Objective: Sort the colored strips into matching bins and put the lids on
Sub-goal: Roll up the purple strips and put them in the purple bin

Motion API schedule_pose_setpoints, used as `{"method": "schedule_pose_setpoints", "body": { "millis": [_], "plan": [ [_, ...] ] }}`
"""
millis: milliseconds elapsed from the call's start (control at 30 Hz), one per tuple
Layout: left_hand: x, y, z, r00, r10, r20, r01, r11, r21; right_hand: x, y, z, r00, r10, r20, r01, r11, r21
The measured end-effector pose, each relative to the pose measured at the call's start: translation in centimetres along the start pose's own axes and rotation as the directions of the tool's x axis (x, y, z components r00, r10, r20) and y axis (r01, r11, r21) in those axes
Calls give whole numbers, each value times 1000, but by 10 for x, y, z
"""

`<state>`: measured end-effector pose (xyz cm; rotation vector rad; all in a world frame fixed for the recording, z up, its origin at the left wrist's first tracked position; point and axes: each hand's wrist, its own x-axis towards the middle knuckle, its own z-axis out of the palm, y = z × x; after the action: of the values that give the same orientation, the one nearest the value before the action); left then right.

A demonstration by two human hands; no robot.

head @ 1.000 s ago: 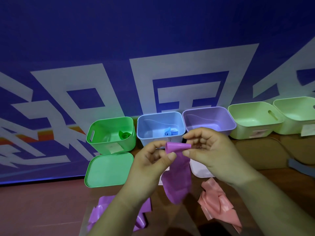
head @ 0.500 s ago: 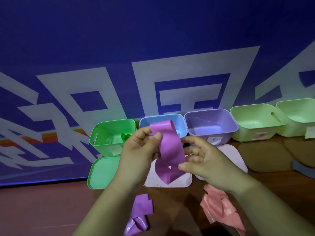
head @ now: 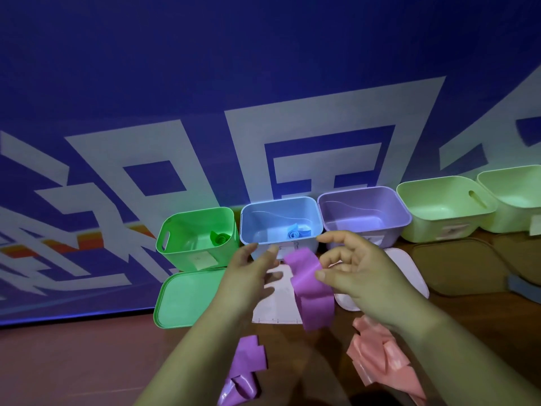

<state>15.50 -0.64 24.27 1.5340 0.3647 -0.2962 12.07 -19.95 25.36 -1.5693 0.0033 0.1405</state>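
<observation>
Two hands meet in front of the row of bins, with a purple strip [head: 310, 288] between them. The right hand [head: 363, 273] pinches the strip's right edge between thumb and a curled finger, index finger stretched out above. The left hand [head: 248, 273] is spread with straight fingers just beside the strip's upper end; blur hides whether it touches.

The strip hangs with its long axis running from its upper end, in front of the blue bin [head: 263, 218], down towards the person. Its lower end is free over a white lid [head: 275, 309] and leans slightly right.

The purple bin [head: 366, 206] stands just right of the blue one and the green bin [head: 175, 230] to its left, with a green lid [head: 187, 297] in front. A second purple strip [head: 243, 373] and crumpled pink strips [head: 380, 358] lie on the table nearer the person.
</observation>
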Motion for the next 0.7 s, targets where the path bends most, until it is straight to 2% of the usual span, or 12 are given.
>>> {"method": "schedule_pose_setpoints", "body": {
  "millis": [100, 200, 333, 433, 567, 700],
  "plan": [
    [-14, -11, 2, 998, 68, 17, -70, 985, 155, 5, -3, 0, 999, 19, -27, -18, 999, 30],
    [-28, -16, 2, 985, 155, 77, -162, 982, 100, 7, -5, 0, 998, 36, -50, -32, 996, 85],
    [-38, -22, 5, 934, 232, 273, -245, 969, 16, 7, -6, 1, 993, 59, -103, -40, 984, 173],
    [-38, -23, 8, 912, 305, 273, -319, 948, 7, 7, -8, 2, 987, 61, -147, -32, 981, 192],
    [-32, -21, 14, 898, 342, 276, -348, 937, -30, 7, -10, 1, 978, 48, -204, -17, 989, 148],
    [-28, -9, 11, 906, 368, 209, -370, 928, -32, 6, -12, -5, 972, -39, -230, 32, 999, -36]
  ]
}}
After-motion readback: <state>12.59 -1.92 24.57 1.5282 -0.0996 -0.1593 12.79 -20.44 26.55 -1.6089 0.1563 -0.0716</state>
